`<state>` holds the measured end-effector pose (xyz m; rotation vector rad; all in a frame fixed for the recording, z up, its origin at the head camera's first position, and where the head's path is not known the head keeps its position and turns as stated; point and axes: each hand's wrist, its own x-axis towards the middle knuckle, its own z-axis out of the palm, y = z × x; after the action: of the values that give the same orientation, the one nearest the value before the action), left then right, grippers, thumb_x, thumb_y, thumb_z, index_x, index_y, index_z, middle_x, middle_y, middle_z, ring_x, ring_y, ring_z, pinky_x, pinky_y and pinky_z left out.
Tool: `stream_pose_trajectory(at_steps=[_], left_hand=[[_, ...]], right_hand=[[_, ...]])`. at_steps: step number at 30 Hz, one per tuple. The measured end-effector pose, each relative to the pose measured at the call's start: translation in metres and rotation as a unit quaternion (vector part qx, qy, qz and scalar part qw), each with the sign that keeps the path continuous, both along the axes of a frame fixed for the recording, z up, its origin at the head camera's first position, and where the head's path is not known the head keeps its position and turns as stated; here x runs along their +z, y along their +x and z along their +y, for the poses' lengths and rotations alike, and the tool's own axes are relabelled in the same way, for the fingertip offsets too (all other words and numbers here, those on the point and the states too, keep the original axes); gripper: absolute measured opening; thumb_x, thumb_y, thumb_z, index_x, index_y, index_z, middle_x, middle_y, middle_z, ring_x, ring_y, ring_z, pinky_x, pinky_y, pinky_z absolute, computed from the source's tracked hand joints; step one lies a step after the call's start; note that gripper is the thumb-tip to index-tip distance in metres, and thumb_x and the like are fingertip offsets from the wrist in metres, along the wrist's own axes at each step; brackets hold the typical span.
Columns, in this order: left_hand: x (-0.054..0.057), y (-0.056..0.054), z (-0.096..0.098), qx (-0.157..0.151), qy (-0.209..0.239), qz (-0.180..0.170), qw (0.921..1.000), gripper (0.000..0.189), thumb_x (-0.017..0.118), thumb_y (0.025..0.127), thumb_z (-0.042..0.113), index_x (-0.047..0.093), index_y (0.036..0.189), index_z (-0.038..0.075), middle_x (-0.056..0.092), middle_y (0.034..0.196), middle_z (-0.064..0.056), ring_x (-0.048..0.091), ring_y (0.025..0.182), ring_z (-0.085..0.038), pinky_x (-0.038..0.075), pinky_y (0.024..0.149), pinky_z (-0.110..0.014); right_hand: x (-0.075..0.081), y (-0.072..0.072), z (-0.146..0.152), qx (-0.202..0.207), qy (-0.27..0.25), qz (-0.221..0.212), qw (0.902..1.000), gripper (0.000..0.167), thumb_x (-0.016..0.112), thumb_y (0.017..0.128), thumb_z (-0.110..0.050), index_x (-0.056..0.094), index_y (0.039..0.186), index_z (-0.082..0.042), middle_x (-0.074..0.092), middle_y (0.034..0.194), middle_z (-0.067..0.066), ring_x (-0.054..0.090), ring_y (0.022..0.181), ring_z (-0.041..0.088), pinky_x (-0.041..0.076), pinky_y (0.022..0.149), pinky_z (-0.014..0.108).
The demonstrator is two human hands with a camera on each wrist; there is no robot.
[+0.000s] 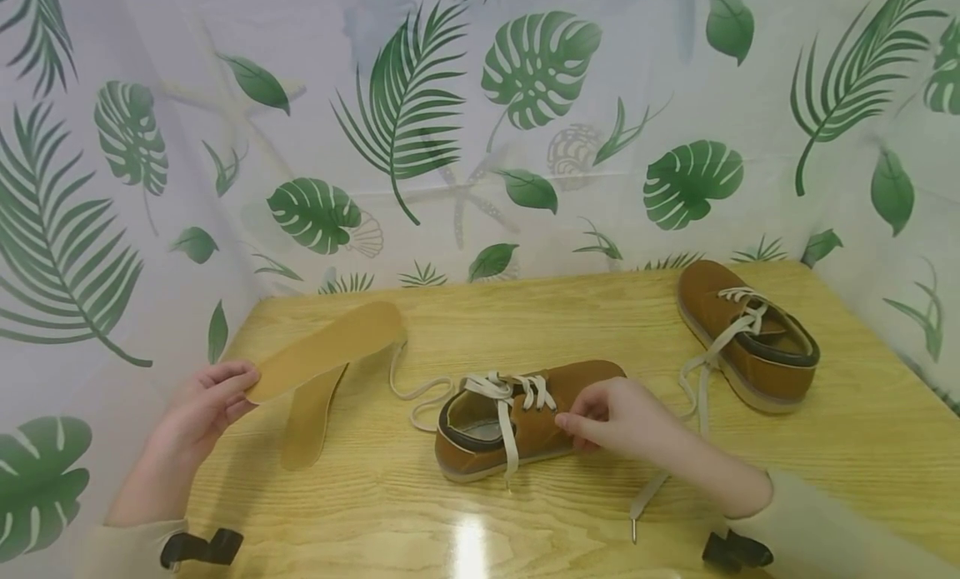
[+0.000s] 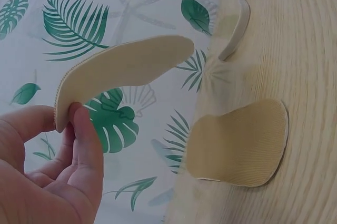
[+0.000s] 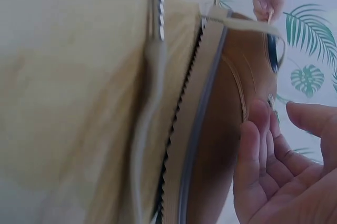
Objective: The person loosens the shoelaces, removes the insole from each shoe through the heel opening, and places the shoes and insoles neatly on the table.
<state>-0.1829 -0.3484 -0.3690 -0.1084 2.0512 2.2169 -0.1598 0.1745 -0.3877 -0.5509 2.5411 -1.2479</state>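
Observation:
My left hand [image 1: 198, 408] pinches one end of a tan insole [image 1: 330, 350] between thumb and fingers, holding it raised over the left part of the table. In the left wrist view this insole [image 2: 121, 66] bends in a curve. A second insole [image 1: 306, 425] lies on the tabletop beneath it. At the middle sits a brown shoe [image 1: 536, 437] with loosened cream laces, its opening toward the left. My right hand [image 1: 626, 421] is at the toe side of that shoe, fingers loosely bent. In the right wrist view, thumb and fingers stand apart beside the shoe [image 3: 216, 113], holding nothing; contact is unclear.
Another brown shoe [image 1: 772, 375] stands at the right back, its long lace [image 1: 651, 491] trailing toward the front. A lace [image 1: 416, 393] of the middle shoe runs left to the insoles. Leaf-print cloth [image 1: 450, 146] hangs behind the wooden table [image 1: 375, 512].

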Motion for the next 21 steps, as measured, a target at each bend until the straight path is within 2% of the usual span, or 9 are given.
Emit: stream_pose_trajectory(at_steps=[8, 12, 16, 21], left_hand=[[-0.005, 0.002, 0.002, 0.017, -0.021, -0.016, 0.9995, 0.028, 0.062, 0.107, 0.006, 0.076, 0.086, 0.019, 0.066, 0.09, 0.009, 0.068, 0.078, -0.003, 0.06, 0.072, -0.016], [-0.007, 0.003, 0.003, 0.017, -0.029, -0.021, 0.9992, 0.026, 0.062, 0.107, 0.006, 0.075, 0.087, 0.019, 0.065, 0.091, 0.01, 0.066, 0.079, -0.003, 0.06, 0.074, -0.016], [-0.01, 0.004, 0.006, 0.012, -0.035, -0.03, 0.9989, 0.031, 0.058, 0.108, 0.004, 0.074, 0.087, 0.019, 0.066, 0.09, 0.01, 0.067, 0.079, -0.003, 0.061, 0.076, -0.016], [-0.014, 0.006, 0.013, 0.008, -0.038, -0.048, 0.9981, 0.03, 0.055, 0.108, 0.002, 0.072, 0.09, 0.019, 0.067, 0.089, 0.01, 0.068, 0.078, -0.003, 0.061, 0.076, -0.016]], right_hand=[[-0.013, 0.012, -0.017, 0.009, -0.03, -0.073, 0.9968, 0.043, 0.067, 0.105, -0.038, 0.076, 0.077, -0.006, 0.075, 0.067, 0.001, 0.073, 0.06, 0.016, 0.061, 0.057, 0.03], [-0.019, 0.016, -0.025, 0.019, -0.079, -0.126, 0.9887, 0.048, 0.064, 0.107, -0.038, 0.077, 0.085, 0.003, 0.078, 0.072, 0.012, 0.077, 0.062, 0.02, 0.065, 0.06, 0.034], [-0.023, 0.021, -0.033, 0.005, -0.13, -0.197, 0.9717, 0.053, 0.06, 0.108, -0.04, 0.077, 0.097, 0.01, 0.08, 0.08, 0.018, 0.078, 0.065, 0.019, 0.066, 0.062, 0.034], [-0.023, 0.024, -0.041, -0.022, -0.18, -0.294, 0.9386, 0.061, 0.056, 0.109, -0.045, 0.074, 0.111, 0.013, 0.08, 0.078, 0.007, 0.075, 0.064, 0.01, 0.064, 0.061, 0.025]])
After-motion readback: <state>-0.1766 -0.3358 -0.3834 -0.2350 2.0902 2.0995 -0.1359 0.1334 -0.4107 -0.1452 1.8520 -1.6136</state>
